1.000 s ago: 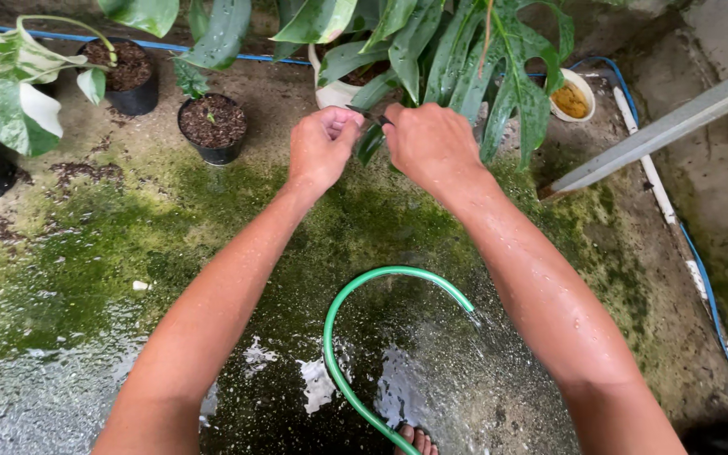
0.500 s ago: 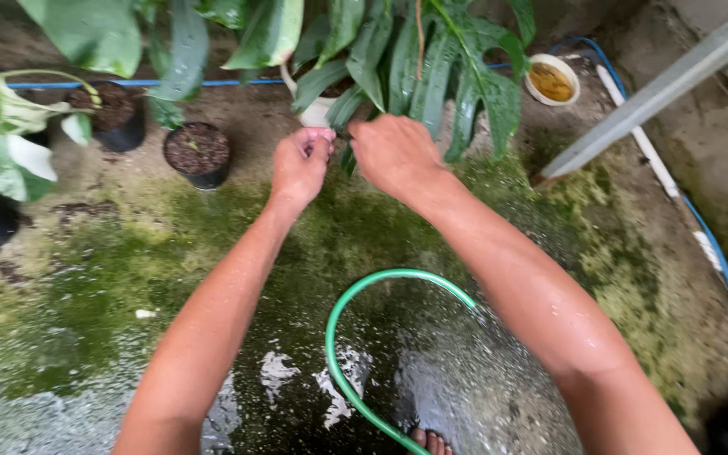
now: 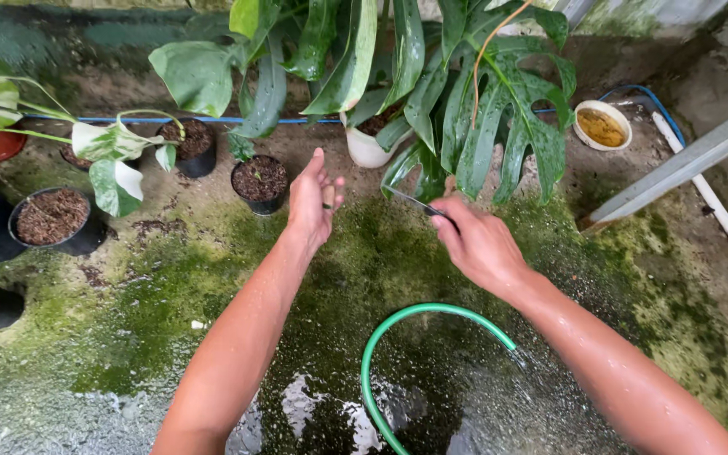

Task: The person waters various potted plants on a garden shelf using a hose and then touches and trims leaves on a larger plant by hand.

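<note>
Wet, mossy concrete floor (image 3: 128, 337); green hose (image 3: 398, 324) curls on it below the fingers; black soil pots (image 3: 261, 181) and a white pot (image 3: 368, 150) stand beyond.

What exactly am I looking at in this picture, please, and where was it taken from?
The camera sits on a person's head and looks down at their own two bare, wet arms. The left hand is open, fingers spread, holding nothing. The right hand grips a thin dark blade-like tool; what it is exactly I cannot tell. Ahead stands a large-leaved plant in a white pot, with small black pots of soil to the left. A green hose curls on the wet, mossy concrete floor.
</note>
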